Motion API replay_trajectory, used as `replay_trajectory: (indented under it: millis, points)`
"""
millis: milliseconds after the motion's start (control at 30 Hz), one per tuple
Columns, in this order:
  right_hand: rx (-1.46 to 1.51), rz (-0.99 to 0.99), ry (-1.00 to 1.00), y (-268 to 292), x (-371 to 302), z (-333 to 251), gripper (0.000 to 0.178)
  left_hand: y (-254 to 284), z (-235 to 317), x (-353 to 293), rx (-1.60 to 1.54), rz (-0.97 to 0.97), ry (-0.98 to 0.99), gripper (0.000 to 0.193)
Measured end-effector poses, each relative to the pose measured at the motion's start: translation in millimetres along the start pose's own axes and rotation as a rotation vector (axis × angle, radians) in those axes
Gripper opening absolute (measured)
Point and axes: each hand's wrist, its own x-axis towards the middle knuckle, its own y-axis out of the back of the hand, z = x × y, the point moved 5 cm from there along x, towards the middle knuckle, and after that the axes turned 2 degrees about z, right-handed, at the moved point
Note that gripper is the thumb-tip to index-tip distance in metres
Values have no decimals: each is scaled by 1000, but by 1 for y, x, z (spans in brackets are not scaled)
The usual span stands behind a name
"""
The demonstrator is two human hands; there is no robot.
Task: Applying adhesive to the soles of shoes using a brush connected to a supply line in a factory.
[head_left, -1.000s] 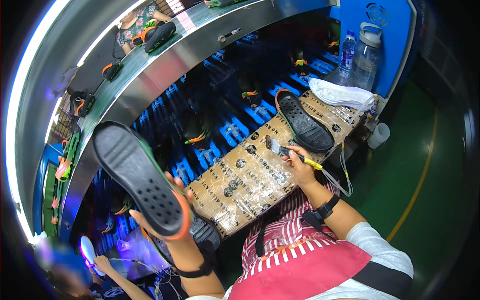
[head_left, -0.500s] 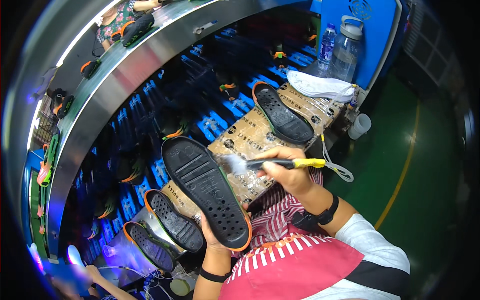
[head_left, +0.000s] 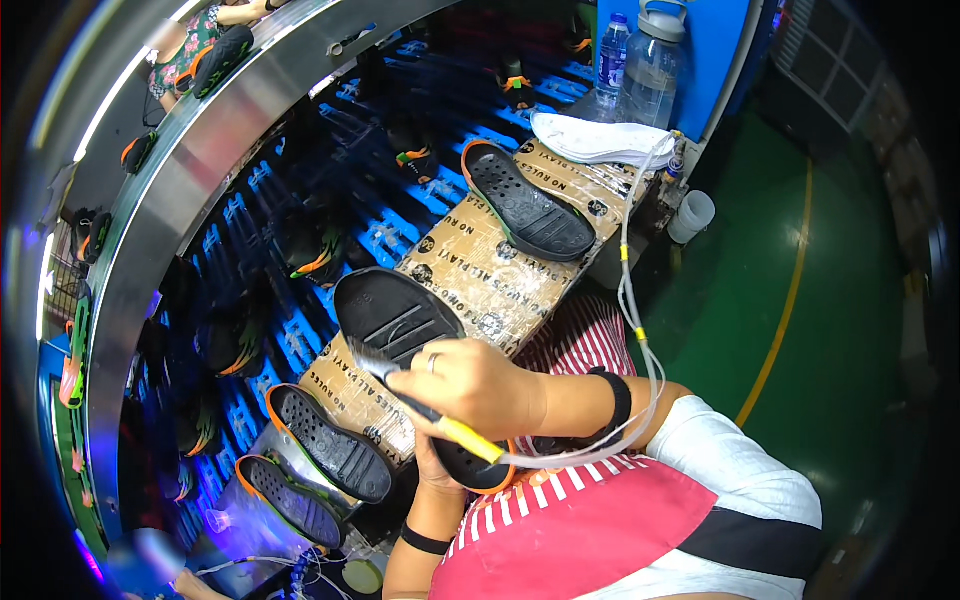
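Note:
A black shoe sole (head_left: 388, 308) with an orange-edged end is held up by my left hand (head_left: 432, 466). That hand grips it near the lower, orange end, most of its fingers hidden underneath. My right hand (head_left: 480, 388) is closed round a brush (head_left: 462, 437) with a black and yellow handle. A pale tube runs from the handle's end. The bristles lie at the sole's left edge, and my right hand covers the middle of the sole. Two more black soles, a nearer one (head_left: 290, 500) and another (head_left: 330, 445), lie to the left. A further sole (head_left: 527, 205) rests at the far right.
Printed brown tape covers the bench ledge (head_left: 480, 262). A white sole-shaped piece (head_left: 598, 140), a water bottle (head_left: 612, 58) and a large clear jug (head_left: 652, 75) stand at its far end. Black shoes pass along a curved metal-edged conveyor (head_left: 215, 150), with another person (head_left: 185, 45) beyond.
My right hand and the brush have swung left across the sole, from its right edge to its left. The tube now trails over my right forearm. The view has shifted slightly.

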Motion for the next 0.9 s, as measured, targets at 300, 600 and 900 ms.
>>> replay_trajectory:
  millis: [300,600,900]
  points:
    - [41,176,-112,14,8,4,27,-28,16,-1,17,-107,-189,62]
    - [424,-53,-15,-10,-4,-16,20,4,22,-6,67,-46,-150,63]
    - [90,-54,-33,-20,-13,-23,23,27,26,-4,153,56,-174,78]
